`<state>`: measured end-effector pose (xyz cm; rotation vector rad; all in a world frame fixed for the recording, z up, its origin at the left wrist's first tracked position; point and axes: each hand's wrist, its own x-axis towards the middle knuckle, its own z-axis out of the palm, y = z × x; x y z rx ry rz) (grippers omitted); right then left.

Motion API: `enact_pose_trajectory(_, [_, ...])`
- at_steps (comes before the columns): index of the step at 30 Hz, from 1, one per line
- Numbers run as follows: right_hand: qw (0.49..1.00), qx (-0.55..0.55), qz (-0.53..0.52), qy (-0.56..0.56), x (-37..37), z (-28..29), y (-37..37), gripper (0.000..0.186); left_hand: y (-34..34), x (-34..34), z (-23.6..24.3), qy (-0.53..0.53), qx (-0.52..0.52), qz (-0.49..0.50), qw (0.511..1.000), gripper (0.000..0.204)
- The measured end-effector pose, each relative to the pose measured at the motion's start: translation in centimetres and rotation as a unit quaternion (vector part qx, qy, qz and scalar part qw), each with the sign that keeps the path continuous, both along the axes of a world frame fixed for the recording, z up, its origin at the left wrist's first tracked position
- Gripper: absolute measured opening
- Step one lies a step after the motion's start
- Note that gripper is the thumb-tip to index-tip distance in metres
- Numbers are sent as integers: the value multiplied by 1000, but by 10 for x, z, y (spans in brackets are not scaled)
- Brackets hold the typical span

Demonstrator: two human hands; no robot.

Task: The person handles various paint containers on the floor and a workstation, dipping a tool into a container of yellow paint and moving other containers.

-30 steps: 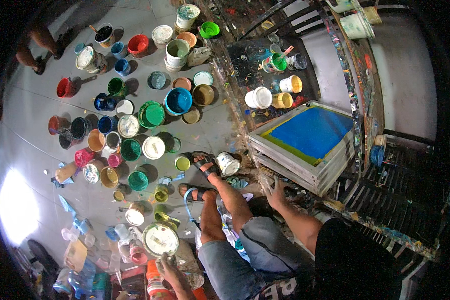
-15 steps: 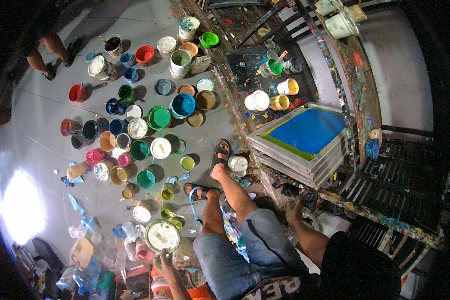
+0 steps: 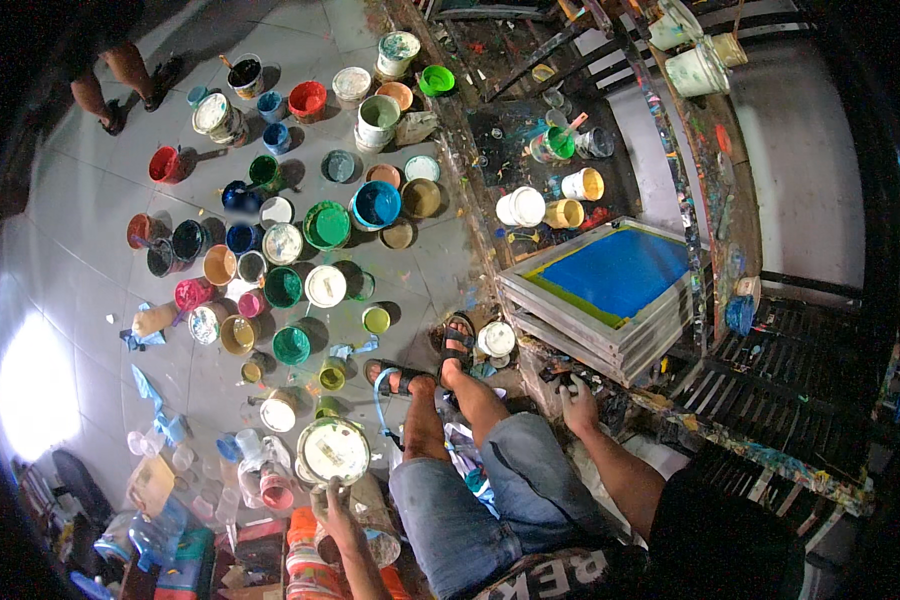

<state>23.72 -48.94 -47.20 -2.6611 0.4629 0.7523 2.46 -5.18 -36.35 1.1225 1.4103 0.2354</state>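
My left hand is at the near rim of a tub with a paint-smeared white lid, its fingers closed on the edge. Below the wrist, a larger bucket lying partly behind my arm shows only in part. My right hand hangs beside the paint-crusted bench edge, near a dark rag. Its fingers are apart and hold nothing I can see. On the bench to the right lies a stack of screen-printing frames, the top one with a blue mesh.
Several open paint pots crowd the floor, among them a green one and a blue one. Clear plastic cups lie at the lower left. A small white-lidded bucket stands by my foot. At the upper left are another person's legs.
My right hand has moved up and forward, away from the dark rag. The lidded tub and my left hand have shifted slightly. The whole view has moved a little.
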Motion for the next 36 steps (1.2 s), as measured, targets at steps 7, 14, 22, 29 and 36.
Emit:
enact_pose_trajectory(7, [995, 74, 64, -33, 64, 11, 89, 47, -4, -20, -9, 43, 39, -36, 998, 14])
enact_pose_trajectory(14, [987, 57, 101, -115, 133, -28, 90, 43, -9, -25, -14, 115, 53, -64, 990, 15])
enact_pose_trajectory(22, [953, 50, 157, -256, 266, -69, 87, 45, -15, -6, -26, 116, -65, 59, 989, 36])
enact_pose_trajectory(29, [960, 60, 154, -225, 476, -163, 139, 50, 0, 53, -28, 288, 134, -92, 944, 44])
enact_pose_trajectory(36, [966, 36, 104, -234, 704, -287, 140, 59, 27, 169, -36, 132, -125, 350, 919, 52])
